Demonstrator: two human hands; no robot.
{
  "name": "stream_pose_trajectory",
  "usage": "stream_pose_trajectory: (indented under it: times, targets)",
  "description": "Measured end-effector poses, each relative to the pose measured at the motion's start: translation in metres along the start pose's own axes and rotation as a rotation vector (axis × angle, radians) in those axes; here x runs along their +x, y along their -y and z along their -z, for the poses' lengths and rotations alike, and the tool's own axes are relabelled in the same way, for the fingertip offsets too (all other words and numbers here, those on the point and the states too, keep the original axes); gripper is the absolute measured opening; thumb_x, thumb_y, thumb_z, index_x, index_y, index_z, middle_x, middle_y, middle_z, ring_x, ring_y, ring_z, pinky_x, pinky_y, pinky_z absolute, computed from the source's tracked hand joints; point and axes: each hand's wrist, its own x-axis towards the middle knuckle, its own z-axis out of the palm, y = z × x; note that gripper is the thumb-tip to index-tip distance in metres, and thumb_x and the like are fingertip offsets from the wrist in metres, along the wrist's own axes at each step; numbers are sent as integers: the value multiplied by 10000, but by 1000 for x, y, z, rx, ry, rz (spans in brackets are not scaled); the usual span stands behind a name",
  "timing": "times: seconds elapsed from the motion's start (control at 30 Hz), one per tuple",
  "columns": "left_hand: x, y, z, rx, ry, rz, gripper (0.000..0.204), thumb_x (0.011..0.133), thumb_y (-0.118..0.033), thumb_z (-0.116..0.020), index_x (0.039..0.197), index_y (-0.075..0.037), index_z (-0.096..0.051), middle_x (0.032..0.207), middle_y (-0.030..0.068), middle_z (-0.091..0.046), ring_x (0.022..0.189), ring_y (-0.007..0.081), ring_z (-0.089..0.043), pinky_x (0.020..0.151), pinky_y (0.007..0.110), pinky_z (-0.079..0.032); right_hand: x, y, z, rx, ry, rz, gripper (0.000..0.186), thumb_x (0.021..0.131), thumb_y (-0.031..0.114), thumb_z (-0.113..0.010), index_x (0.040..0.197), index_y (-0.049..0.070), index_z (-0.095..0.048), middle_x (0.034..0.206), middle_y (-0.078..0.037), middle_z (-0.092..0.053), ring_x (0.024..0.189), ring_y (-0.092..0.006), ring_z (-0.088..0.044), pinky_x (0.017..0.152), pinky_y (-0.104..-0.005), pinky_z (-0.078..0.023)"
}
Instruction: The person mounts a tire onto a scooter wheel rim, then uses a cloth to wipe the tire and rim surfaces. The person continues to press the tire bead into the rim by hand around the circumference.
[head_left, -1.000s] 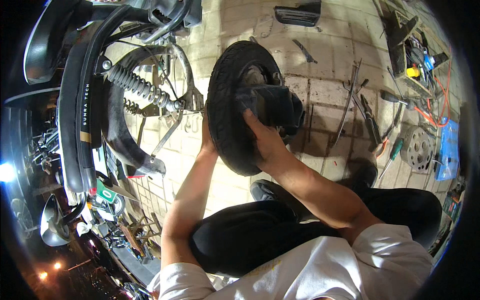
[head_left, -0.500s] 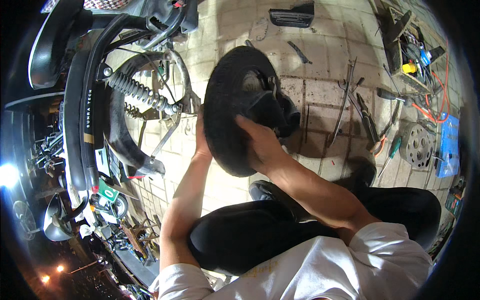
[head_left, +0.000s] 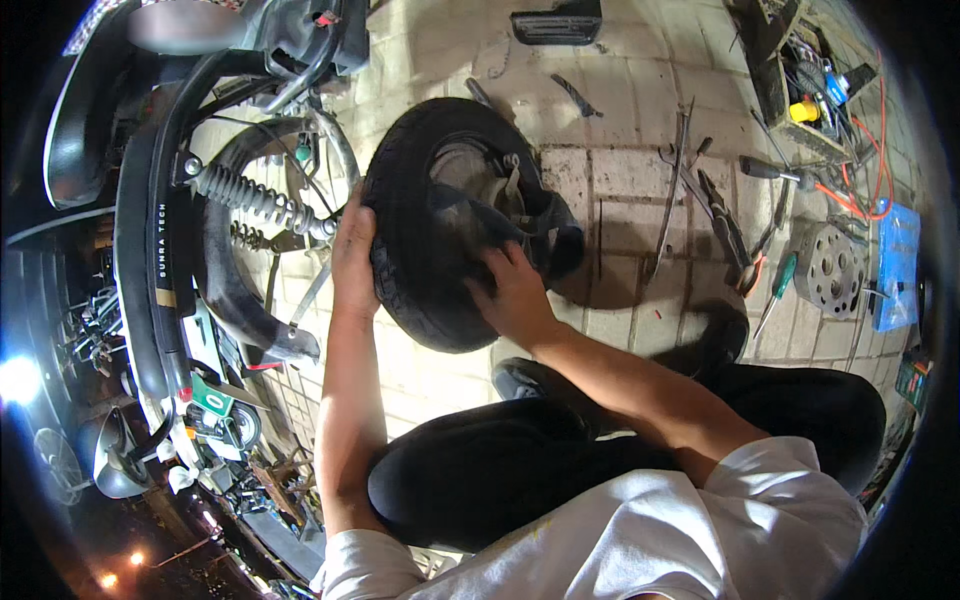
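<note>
A black wheel with a treaded tyre [head_left: 395, 235] is held upright and tilted in front of me. My left hand [head_left: 354, 255] is wrapped against the tread on its left side, its fingers partly hidden behind the tyre. Loose black rubber that looks like an inner tube [head_left: 552, 222] bulges out of the wheel's right side, beside the metal hub [head_left: 468, 170]. With thumb and bent fingers, my right hand [head_left: 520, 300] grips the dark rubber at the wheel's lower right; the fingertips are hard to make out against it.
At left stands a scooter with a spring shock absorber [head_left: 250, 195] and a curved black fender [head_left: 225, 270]. On the paving lie long levers [head_left: 670, 190], pliers [head_left: 725, 215], a green-handled screwdriver [head_left: 777, 295] and a holed metal disc [head_left: 830, 270]. A wooden toolbox [head_left: 815, 140] and blue case [head_left: 897, 265] stand right.
The wheel has shifted left and turned to show more of its hub side. My right hand has moved from the tyre's sidewall to the black rubber; my left has moved left along with the tyre.
</note>
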Motion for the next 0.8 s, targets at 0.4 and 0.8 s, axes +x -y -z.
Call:
stream_pose_trajectory:
  times: [0.4,0.8]
  targets:
    - [2,-3,-9,32,-87,44,646,995,-341,-559,1472,41,-349,1430,151,-476,1281,212,-476,1088,312,-356,43,3,13,279,541,-221,334,940,251,-605,1134,-14,-670,959,-225,-698,931,-319,-678,825,-384,-504]
    - [-5,-8,-11,245,20,-47,658,919,-236,-666,1451,26,-381,1348,136,-541,1205,214,-534,1043,313,-396,47,-12,7,884,943,-615,796,904,603,-589,1377,-28,-483,1307,-209,-551,1181,-298,-538,918,-356,-454]
